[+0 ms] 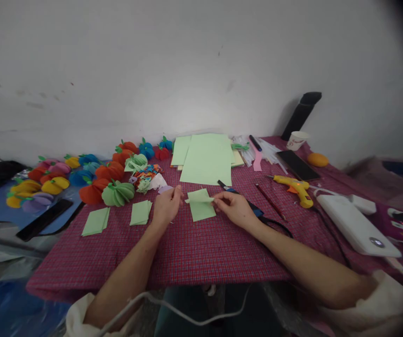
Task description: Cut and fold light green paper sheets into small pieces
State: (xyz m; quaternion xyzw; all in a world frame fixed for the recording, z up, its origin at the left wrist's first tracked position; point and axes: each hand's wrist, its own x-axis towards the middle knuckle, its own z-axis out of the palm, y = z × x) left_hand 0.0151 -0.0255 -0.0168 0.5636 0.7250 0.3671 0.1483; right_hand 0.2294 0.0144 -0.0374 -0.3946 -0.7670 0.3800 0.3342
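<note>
A small folded light green paper [201, 205] lies on the red checked tablecloth [194, 252] between my hands. My right hand [234, 208] pinches its right edge with thumb and forefinger. My left hand [167, 206] rests just left of the paper, fingers curled loosely, apparently not touching it. Two more folded green pieces, one [141, 213] near my left hand and another [96, 221] further left, lie flat. Black-handled scissors [253, 208] lie just behind my right hand.
Large green sheets [206, 159] lie at the back centre. Several coloured paper pumpkins [82, 180] crowd the left. A yellow glue gun [297, 187], a pencil [269, 201], a phone [297, 164], a paper cup [296, 139] and a white power bank [355, 224] sit on the right.
</note>
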